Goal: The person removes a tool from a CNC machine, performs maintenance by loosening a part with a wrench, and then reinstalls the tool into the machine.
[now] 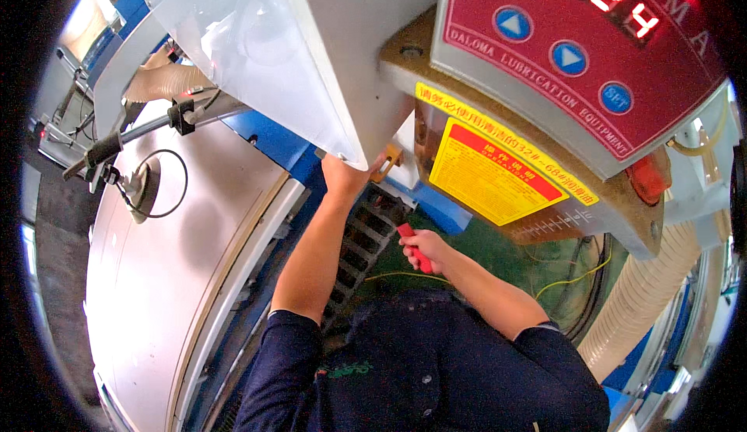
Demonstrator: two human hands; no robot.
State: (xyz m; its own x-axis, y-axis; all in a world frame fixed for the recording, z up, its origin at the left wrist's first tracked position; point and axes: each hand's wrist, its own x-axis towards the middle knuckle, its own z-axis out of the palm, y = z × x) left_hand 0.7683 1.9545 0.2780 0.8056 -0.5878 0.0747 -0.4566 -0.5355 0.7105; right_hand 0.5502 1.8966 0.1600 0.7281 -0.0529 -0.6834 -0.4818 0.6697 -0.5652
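My right hand is closed around a slim, flat red handle in front of my body. What kind of tool it is, I cannot make out. My left hand reaches up under the lower corner of a translucent plastic guard. Its fingers are hidden behind that guard and the grey housing. Close beside those fingers is a yellow-orange metal piece; whether they touch it, I cannot tell.
A lubrication unit with a red digital panel and yellow label overhangs my right hand. On the left lies a long white panel under a suction cup. A black cable chain runs below; a ribbed hose stands right.
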